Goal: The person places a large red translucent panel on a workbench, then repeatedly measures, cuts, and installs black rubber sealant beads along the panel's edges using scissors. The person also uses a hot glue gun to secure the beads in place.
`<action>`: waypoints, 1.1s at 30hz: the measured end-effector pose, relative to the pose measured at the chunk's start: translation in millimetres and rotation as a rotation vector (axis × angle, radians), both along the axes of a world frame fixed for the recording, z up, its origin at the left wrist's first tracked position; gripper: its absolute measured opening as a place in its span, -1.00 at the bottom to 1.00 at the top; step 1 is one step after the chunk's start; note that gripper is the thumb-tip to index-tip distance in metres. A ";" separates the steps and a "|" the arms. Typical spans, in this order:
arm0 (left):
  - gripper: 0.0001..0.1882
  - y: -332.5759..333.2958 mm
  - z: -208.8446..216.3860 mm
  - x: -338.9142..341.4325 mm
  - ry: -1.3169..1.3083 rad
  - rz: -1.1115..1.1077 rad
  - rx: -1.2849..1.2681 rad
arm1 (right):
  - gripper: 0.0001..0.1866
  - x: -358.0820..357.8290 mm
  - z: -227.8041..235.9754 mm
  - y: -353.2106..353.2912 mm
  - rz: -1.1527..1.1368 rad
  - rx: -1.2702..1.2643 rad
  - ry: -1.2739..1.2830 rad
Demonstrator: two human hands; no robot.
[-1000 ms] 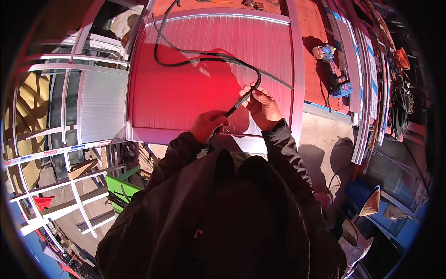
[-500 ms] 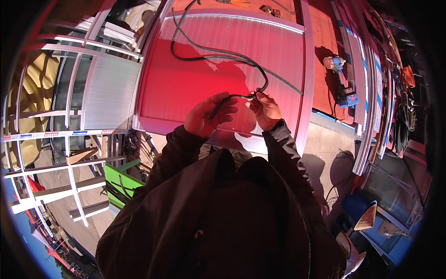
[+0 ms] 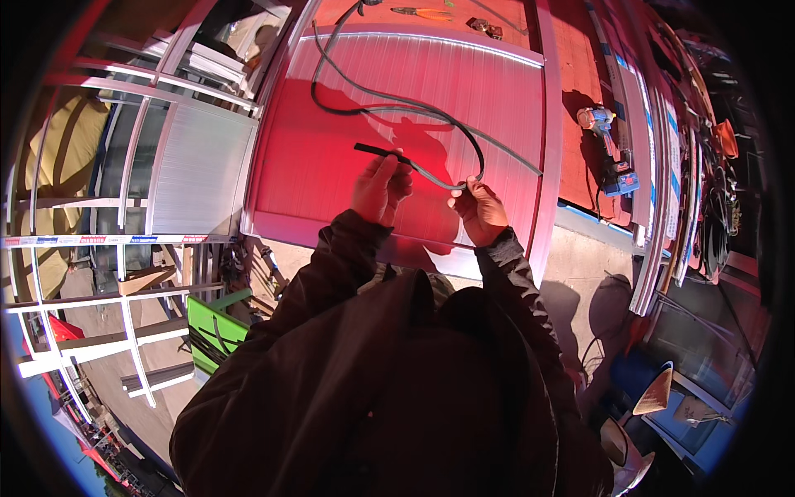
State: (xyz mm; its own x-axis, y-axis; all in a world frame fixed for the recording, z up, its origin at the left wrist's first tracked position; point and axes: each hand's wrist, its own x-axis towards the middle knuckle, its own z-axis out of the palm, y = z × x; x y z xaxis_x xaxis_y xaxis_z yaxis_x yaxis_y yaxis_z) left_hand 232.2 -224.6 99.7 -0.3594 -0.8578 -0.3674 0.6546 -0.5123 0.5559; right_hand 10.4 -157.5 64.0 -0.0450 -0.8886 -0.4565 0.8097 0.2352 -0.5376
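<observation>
A long black flexible strip [image 3: 431,176], like a rubber seal, runs between my hands. My left hand [image 3: 381,186] pinches it a little behind its free end, which sticks out to the left. At the right my right hand [image 3: 480,211] grips the same strip between thumb and fingers. From there the strip curves up and loops away across the ribbed panel [image 3: 331,199], which lies flat in a metal frame [image 3: 548,99]. Both hands are above the panel's near part. Its surface looks red in the light, with my shadow across it.
Orange-handled pliers [image 3: 422,12] and a small metal item [image 3: 484,28] lie beyond the panel. A blue cordless drill [image 3: 609,145] rests on the orange board at right, beside long metal profiles [image 3: 650,124]. Metal frames [image 3: 124,240] and a green bin [image 3: 217,331] stand left.
My left hand has gone from spread fingers to a pinch on the strip and moved slightly right. The strip's free end has swung up leftward. My right hand has shifted slightly down.
</observation>
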 end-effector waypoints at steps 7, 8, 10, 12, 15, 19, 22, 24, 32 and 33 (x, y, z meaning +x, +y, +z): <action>-0.70 -43.9 55.9 23.4 -0.285 0.439 -0.424 | -0.72 16.4 -5.4 62.0 0.361 0.229 0.855; -0.70 -52.8 74.2 34.8 -0.367 0.525 -0.585 | -0.70 4.1 -20.8 83.9 0.164 0.109 1.228; -0.68 -62.5 99.0 44.8 -0.595 0.594 -0.728 | -0.56 -39.9 -23.5 107.1 -0.009 0.033 1.912; -0.69 -59.2 96.3 23.1 -0.805 0.222 -0.849 | -0.38 -84.6 -24.2 118.5 -0.163 0.299 2.152; -0.70 -33.7 52.0 -53.4 -0.960 -0.342 -0.924 | -0.29 -175.6 -85.5 124.1 -0.055 0.422 1.768; -0.74 12.4 -54.0 -117.9 -1.002 -0.655 -0.931 | -0.63 -197.2 -70.4 82.2 0.278 0.267 1.222; -0.75 42.6 -77.9 -146.1 -0.989 -0.736 -0.944 | -0.63 -199.0 -48.1 62.7 0.530 0.495 1.397; -0.80 56.9 -88.4 -159.4 -1.011 -0.749 -0.982 | -0.65 -202.1 -55.2 66.4 0.542 0.454 1.412; -0.92 92.0 -95.9 -193.7 -1.044 -0.653 -1.278 | -0.57 -198.3 -43.7 64.3 0.539 0.452 1.394; -0.91 95.2 -98.3 -196.1 -1.064 -0.624 -1.380 | -0.59 -196.4 -43.6 65.6 0.499 0.418 1.386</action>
State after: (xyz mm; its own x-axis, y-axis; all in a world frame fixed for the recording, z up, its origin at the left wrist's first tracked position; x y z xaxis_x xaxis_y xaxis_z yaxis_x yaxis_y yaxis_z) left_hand 36.1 -129.4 1.4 -0.8177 -0.5591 0.1372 -0.2914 0.6076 0.7389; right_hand -186.0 -91.9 20.4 -0.3783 -0.7646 -0.5218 -0.4626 0.6444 -0.6088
